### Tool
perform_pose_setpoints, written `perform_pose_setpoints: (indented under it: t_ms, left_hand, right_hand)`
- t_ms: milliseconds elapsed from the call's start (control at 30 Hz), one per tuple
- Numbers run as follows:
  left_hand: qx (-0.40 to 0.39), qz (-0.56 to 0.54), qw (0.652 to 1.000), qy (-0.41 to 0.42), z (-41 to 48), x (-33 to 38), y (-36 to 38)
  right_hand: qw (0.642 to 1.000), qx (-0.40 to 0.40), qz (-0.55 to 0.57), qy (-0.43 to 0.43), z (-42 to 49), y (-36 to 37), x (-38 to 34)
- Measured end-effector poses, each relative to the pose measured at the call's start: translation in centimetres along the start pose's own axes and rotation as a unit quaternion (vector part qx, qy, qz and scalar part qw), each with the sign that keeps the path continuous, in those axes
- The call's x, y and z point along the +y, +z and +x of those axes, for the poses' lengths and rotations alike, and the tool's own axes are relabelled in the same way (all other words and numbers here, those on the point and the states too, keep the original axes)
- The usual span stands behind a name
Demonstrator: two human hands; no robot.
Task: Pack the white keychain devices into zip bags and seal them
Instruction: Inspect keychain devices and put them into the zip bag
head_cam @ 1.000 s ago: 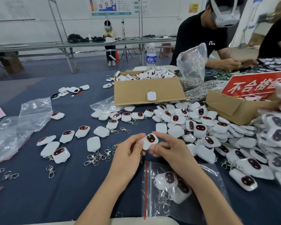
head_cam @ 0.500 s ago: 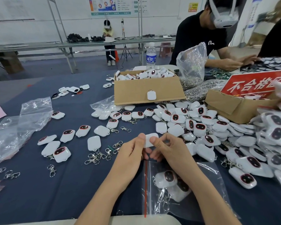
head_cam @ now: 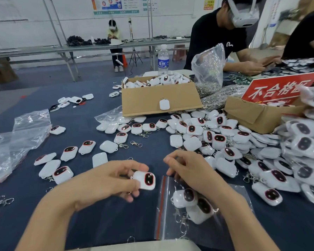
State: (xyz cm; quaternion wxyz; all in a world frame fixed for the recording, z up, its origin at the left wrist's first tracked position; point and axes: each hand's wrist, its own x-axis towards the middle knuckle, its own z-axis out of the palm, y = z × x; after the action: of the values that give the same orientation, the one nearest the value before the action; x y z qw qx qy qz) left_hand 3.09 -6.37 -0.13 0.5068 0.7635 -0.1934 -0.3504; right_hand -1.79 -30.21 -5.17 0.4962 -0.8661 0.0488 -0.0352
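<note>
Beside zip bag (head_cam: 168, 223), keychain device (head_cam: 145, 180) held crosswise, face-up

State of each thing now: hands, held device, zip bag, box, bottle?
Left hand: grips keychain device, dark face up.
Right hand: loosely curled, empty, over zip bag.
Zip bag: flat, two devices inside; seal unclear.
Cardboard box: open, full of more devices.
Water bottle: upright, capped.

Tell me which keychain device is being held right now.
The face-up device gripped in the left hand, just left of the zip bag; all the others lie loose, boxed or bagged.
</note>
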Motion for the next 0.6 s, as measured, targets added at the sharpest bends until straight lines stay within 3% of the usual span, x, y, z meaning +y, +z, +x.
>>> perform_pose_setpoints:
  t_ms: [133,233,367,500,600]
  left_hand:
    - [-0.043,0.039,0.998,-0.037,0.1,0.6,0.9]
    - [-0.073,0.038,0.996,-0.040,0.6,0.9,1.7]
    - [-0.063,0.048,0.997,-0.020,1.8,1.1,3.2]
    - [0.033,0.128,0.991,0.016,2.9,1.2,4.2]
    - [0.041,0.138,0.989,0.020,3.2,1.6,5.3]
  right_hand:
    - [0.992,-0.099,-0.079,0.011,-0.3,-1.3,-0.2]
    - [0.988,-0.132,-0.078,0.011,-0.4,-1.7,-0.2]
    - [0.994,-0.103,-0.036,-0.005,-0.4,-1.9,-0.2]
    - [0.999,-0.032,-0.022,0.005,-0.2,-2.1,0.4]
    - [1.000,0.000,0.008,0.014,-0.2,-2.1,0.5]
